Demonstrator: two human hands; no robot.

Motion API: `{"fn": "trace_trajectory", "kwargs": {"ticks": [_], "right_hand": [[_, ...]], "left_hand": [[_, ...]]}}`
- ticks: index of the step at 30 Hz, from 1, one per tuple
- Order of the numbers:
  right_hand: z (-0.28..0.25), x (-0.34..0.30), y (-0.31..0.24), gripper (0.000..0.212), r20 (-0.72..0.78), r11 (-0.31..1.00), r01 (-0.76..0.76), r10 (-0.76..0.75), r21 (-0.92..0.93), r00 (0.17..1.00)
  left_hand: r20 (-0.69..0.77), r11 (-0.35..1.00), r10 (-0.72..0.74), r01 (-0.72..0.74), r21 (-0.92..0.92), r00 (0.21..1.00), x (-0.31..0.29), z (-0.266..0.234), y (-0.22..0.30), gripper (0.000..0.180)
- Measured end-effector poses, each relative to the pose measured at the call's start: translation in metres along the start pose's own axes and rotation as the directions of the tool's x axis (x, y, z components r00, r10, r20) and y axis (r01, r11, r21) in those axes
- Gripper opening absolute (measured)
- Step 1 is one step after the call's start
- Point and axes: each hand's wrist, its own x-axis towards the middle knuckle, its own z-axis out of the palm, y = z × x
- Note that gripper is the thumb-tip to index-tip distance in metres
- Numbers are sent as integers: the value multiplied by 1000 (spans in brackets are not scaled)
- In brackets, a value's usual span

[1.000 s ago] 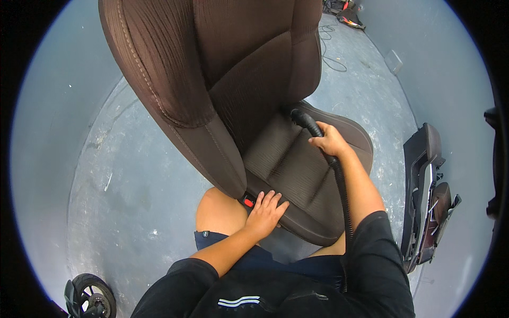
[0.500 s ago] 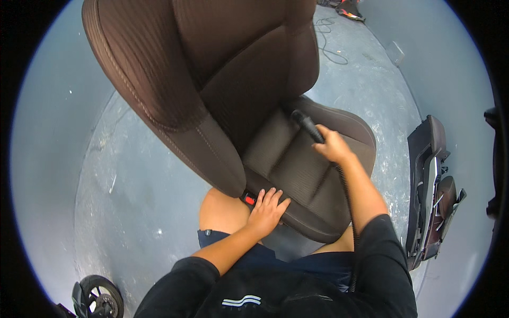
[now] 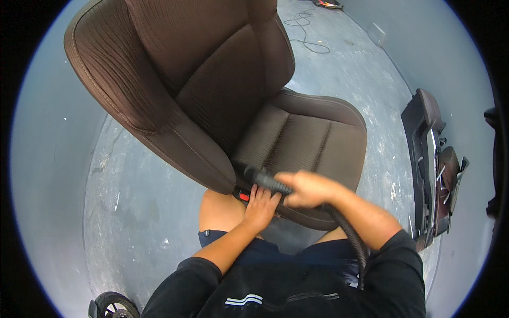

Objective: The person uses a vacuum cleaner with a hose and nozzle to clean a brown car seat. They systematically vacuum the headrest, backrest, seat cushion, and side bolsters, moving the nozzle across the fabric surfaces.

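Looking down, the head view leaves the front end of the black nozzle [image 3: 263, 180] blurred and dark against the brown car seat [image 3: 217, 79], so whether it touches the fabric cannot be told. The nozzle lies low over the near edge of the seat cushion [image 3: 305, 135], just beside the lower corner of the backrest, whose top is cut off by the upper edge. Behind the nozzle, some fingertips of the left hand [image 3: 260, 210] are partly covered. A ribbed hose [image 3: 351, 236] passes below the right forearm and goes out of sight against the dark shirt. Only the upper part of a wheel [image 3: 115, 307] shows at the lower left. The right hand [image 3: 308, 189] is closed around the nozzle's handle, its forearm slanting in from the lower right with the elbow bent outward. The left hand lies open, back upward, fingers spread forward over the cushion's near edge, next to a red buckle button [image 3: 244, 196]; how firmly it presses is not clear.
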Motion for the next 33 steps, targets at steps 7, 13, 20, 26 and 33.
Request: {"fn": "trace_trajectory", "kwargs": {"ticks": [7, 13, 20, 26, 33], "right_hand": [[-74, -13, 146, 44, -203, 604, -145, 470, 783, 859], [-12, 1, 42, 61, -633, 979, -203, 174, 27, 754], [-48, -48, 18, 57, -175, 691, -440, 628, 573, 758], [-9, -38, 15, 75, -512, 901, -410, 420, 139, 749], [-25, -23, 76, 46, -576, 806, -297, 579, 512, 577]], "left_hand": [[-12, 987, -17, 14, -158, 1000, -5, -6, 0, 83], [18, 990, -6, 8, -141, 1000, -2, -5, 0, 75], [20, 995, -6, 8, -95, 1000, -2, -4, 0, 87], [5, 991, -23, 24, -133, 1000, -3, -2, 0, 84], [-15, 995, -12, 10, -101, 1000, 0, -3, 1, 91]]}}
